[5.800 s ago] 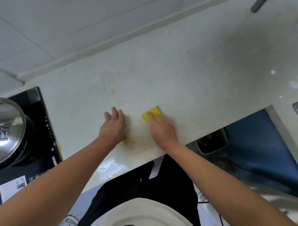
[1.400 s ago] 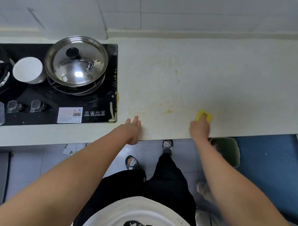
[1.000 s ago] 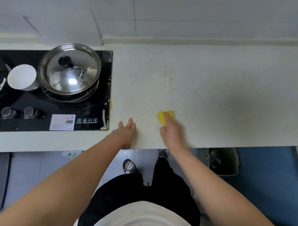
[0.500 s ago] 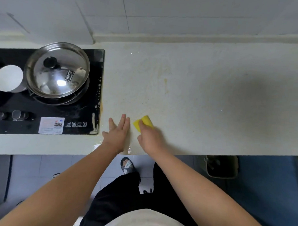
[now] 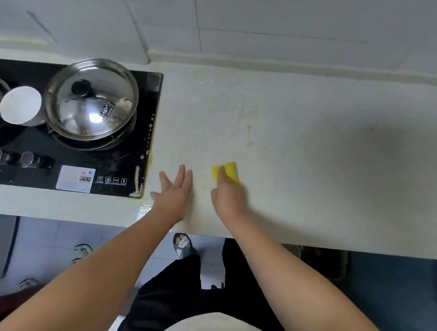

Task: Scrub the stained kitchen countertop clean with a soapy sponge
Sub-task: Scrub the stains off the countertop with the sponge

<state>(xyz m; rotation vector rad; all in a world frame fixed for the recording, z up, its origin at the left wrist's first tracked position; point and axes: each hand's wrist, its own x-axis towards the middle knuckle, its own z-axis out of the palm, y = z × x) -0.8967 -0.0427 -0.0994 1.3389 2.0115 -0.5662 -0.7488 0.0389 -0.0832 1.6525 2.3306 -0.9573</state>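
A pale speckled countertop (image 5: 312, 144) runs across the view, with a yellowish stain (image 5: 248, 131) near its middle. My right hand (image 5: 227, 195) presses a yellow sponge (image 5: 231, 172) flat on the counter near the front edge; its fingers cover the sponge's near part. My left hand (image 5: 174, 191) lies flat and open on the counter just left of the sponge, fingers spread, holding nothing. A wet soapy patch (image 5: 144, 208) shines by my left wrist.
A black hob (image 5: 128, 172) adjoins the counter on the left, carrying a steel pot with a lid (image 5: 91, 99) and a white cup (image 5: 20, 105). Soap streaks (image 5: 137, 182) mark the hob's right edge. A white tiled wall (image 5: 267, 26) backs the counter. A bin (image 5: 328, 263) stands below.
My right hand swept the sponge leftward along the front of the counter toward my left hand, then shifted it slightly right. My left hand stayed flat on the counter.
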